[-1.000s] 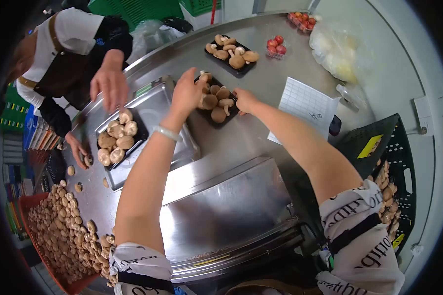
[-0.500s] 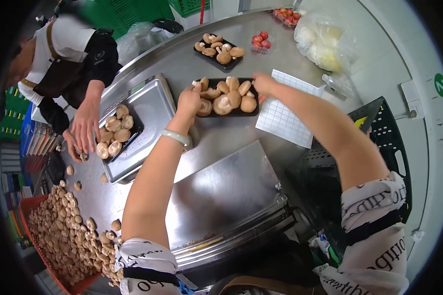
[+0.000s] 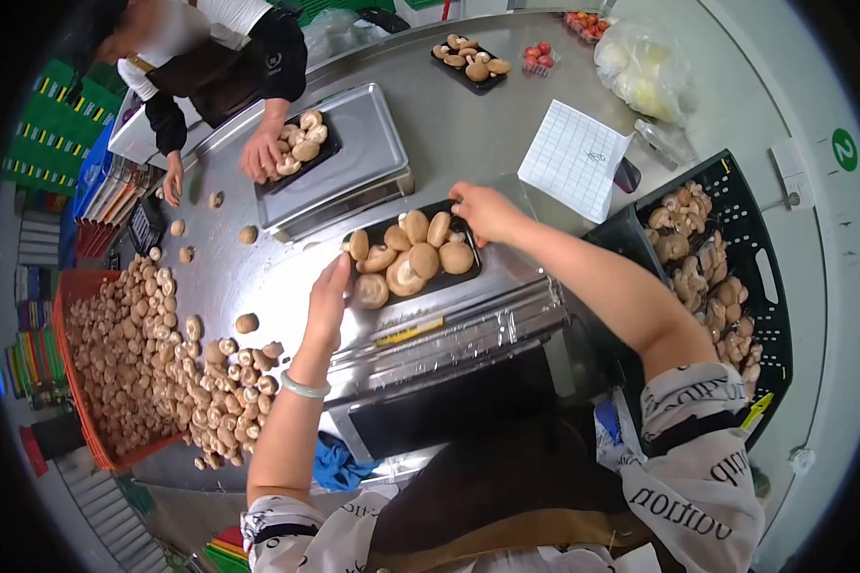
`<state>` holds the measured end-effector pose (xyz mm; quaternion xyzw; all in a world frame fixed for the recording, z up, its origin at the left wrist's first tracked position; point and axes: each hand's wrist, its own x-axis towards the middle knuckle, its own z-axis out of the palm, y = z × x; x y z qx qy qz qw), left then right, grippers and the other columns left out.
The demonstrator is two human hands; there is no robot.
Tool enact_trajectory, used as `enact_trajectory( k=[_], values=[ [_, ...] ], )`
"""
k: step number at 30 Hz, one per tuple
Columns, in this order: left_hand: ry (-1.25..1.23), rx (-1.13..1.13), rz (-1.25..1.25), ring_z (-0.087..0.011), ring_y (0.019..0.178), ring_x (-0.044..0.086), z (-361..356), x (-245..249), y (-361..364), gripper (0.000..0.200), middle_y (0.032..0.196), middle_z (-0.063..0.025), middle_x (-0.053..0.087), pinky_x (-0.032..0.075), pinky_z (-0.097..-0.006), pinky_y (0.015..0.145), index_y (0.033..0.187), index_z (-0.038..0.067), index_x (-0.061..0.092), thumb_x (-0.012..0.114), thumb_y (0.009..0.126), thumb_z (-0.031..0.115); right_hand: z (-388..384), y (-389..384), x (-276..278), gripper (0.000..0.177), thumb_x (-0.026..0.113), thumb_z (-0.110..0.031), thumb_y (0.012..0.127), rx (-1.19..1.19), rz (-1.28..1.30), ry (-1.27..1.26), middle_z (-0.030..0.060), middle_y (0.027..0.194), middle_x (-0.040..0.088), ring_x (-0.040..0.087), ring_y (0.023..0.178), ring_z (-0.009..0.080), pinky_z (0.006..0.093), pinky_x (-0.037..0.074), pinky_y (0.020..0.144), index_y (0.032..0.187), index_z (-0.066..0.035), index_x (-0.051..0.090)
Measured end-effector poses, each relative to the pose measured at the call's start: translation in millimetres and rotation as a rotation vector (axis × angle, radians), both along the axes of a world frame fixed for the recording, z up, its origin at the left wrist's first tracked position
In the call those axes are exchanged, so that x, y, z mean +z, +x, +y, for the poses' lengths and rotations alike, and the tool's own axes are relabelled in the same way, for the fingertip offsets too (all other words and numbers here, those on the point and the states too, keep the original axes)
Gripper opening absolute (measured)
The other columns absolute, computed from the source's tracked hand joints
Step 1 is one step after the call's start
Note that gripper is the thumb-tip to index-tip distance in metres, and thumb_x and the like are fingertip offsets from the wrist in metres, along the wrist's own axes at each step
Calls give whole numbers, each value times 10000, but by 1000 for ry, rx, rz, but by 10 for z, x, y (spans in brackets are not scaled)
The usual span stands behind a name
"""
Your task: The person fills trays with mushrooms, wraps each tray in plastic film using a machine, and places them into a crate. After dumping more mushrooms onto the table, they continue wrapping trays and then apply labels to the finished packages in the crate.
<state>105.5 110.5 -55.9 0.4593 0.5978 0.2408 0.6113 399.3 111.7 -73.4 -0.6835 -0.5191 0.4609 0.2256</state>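
Observation:
A black tray (image 3: 441, 284) of shiitake mushrooms (image 3: 423, 260) is held between my two hands, over the shiny metal plate at the front of the table. My left hand (image 3: 329, 301) presses against the tray's left end, its fingers close together along the side. At the far right corner, my right hand (image 3: 487, 214) grips the rim, fingertips on the edge and thumb side toward me. Below the tray lies a wrapping machine (image 3: 506, 325) with clear film and a yellow label on its front bar.
A co-worker's hand (image 3: 262, 153) touches mushrooms in a tray on a metal scale (image 3: 377, 124). Loose mushrooms spill from a red crate (image 3: 72, 382) at left. A dark crate (image 3: 769, 325) of packed mushrooms stands right, near a label sheet (image 3: 569, 158). Another filled tray (image 3: 483, 84) sits behind.
My hands have brought the mushroom tray from the back of the table toward me, over the metal plate. The view has shifted, and the co-worker's hand is now at the mushrooms on the scale.

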Motion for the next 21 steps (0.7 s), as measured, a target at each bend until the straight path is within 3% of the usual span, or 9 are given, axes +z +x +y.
enact_trajectory(
  k=[1, 2, 5, 8, 11, 12, 15, 18, 21],
  values=[
    [-21, -9, -3, -92, 778, 464, -106, 5, -92, 567, 881, -3, 542, 396, -235, 686, 1291, 3, 535, 507, 955, 458, -72, -115, 9, 242, 521, -143, 950, 8, -20, 17, 124, 733, 631, 561, 439, 179, 323, 474, 418, 1159, -20, 523],
    [-8, 20, -53, -73, 699, 420, -229, 14, -129, 536, 772, 30, 482, 350, -221, 626, 1273, -1, 553, 503, 964, 433, -156, -211, 41, 246, 532, -147, 941, -22, -48, 26, 174, 838, 665, 622, 540, 243, 370, 508, 532, 1154, -23, 536],
    [-31, 83, -109, -87, 742, 483, -414, 35, -226, 520, 789, 3, 537, 414, -241, 667, 1278, -36, 535, 530, 963, 377, -285, -312, -14, 235, 545, -147, 931, -11, -122, 97, 164, 818, 665, 627, 560, 243, 374, 502, 541, 1127, -18, 541],
    [299, 103, 208, -165, 802, 564, -358, -266, -309, 493, 849, -66, 597, 459, -294, 730, 1233, -26, 564, 607, 912, 345, -396, -315, -73, 234, 558, -151, 921, -19, -59, 151, 153, 800, 663, 625, 554, 247, 383, 496, 554, 1110, -15, 542],
    [699, 148, 441, -157, 692, 544, -245, -124, -156, 410, 866, -62, 575, 471, -290, 657, 1092, 5, 612, 694, 845, 321, -470, -332, 11, 239, 575, -153, 908, -101, 46, 115, 143, 790, 661, 626, 561, 251, 387, 496, 574, 1104, -19, 551],
    [651, 96, 471, -192, 719, 564, -191, -100, -93, 421, 893, -92, 587, 472, -312, 688, 1031, 10, 650, 740, 788, 342, -486, -336, 15, 239, 581, -154, 904, -91, 16, 132, 137, 779, 660, 626, 563, 250, 384, 496, 575, 1100, -19, 554],
    [688, -27, 615, -312, 883, 588, -113, -56, 31, 319, 911, -151, 597, 464, -395, 805, 877, 1, 674, 696, 811, 312, -488, -322, -109, 241, 597, -154, 892, -70, -43, 186, 120, 745, 653, 629, 573, 245, 378, 495, 574, 1090, -21, 563],
    [622, 25, 428, -324, 891, 592, 12, -72, 5, 323, 923, -160, 613, 464, -392, 814, 923, -12, 679, 652, 851, 302, -484, -317, -128, 250, 610, -159, 880, -86, -19, 165, 114, 726, 649, 640, 640, 269, 387, 493, 600, 1084, -22, 567],
    [294, 34, 105, -336, 894, 598, 90, -172, -4, 335, 939, -173, 628, 462, -391, 823, 974, -21, 680, 613, 882, 294, -481, -317, -169, 243, 611, -157, 877, -48, -111, 220, 127, 748, 651, 640, 697, 297, 402, 490, 640, 1071, -18, 567]
  ],
)
